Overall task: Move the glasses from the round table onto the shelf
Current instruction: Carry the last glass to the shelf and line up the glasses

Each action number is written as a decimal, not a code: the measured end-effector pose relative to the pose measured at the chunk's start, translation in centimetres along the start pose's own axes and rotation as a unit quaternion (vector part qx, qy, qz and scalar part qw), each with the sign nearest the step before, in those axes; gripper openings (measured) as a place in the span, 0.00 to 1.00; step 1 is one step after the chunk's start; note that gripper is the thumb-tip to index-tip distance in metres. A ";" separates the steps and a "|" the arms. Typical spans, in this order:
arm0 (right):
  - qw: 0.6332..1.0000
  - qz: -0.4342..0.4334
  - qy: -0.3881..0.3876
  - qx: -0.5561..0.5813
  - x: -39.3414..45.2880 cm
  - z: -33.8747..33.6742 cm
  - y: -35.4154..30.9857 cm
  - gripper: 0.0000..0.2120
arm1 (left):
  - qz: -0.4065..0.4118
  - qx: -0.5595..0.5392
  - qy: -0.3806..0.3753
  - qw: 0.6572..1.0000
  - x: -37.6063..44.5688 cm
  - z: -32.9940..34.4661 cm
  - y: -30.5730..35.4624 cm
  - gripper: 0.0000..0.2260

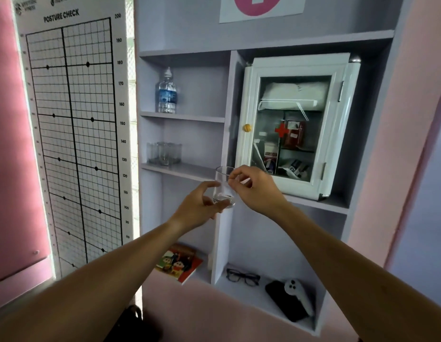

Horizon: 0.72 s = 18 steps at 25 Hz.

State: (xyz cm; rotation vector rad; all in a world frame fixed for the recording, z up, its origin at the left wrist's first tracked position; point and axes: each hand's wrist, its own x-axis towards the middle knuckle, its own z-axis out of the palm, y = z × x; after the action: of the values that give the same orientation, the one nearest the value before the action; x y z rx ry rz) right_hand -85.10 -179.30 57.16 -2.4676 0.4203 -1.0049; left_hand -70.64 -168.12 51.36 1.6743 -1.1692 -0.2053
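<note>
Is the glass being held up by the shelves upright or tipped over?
Upright: the glass has its open rim on top and thick base below, pinched between the left hand and right hand.

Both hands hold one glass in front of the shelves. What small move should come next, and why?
Probably carry the glass up and left onto the shelf beside the glasses already there. The left hand and right hand hold it upright just below that board's front edge, and the board is bare to the right of the group.
</note>
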 end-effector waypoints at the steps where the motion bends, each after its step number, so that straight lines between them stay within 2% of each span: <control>1: 1.000 -0.003 -0.004 0.002 1.2 0.7 0.4 0.04 | -0.002 0.002 0.008 1.000 1.0 -0.4 -0.7 0.24; 10: 1.000 -0.018 -0.007 0.023 10.8 9.5 0.8 0.02 | 0.001 -0.012 0.049 0.999 8.4 -6.5 -8.3 0.25; 13: 1.000 -0.008 -0.001 0.012 14.1 12.8 0.7 0.03 | 0.015 -0.028 0.042 0.999 11.9 -9.0 -11.5 0.25; 18: 0.999 -0.002 0.051 -0.006 20.1 17.2 0.9 0.03 | 0.053 -0.034 0.003 0.998 18.8 -13.0 -15.8 0.23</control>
State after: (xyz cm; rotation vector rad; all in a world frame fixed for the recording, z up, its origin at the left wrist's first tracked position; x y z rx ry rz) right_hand -59.03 -183.92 57.44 -2.4356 0.4559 -1.1364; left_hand -43.60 -174.44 51.65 1.5487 -1.2298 -0.1726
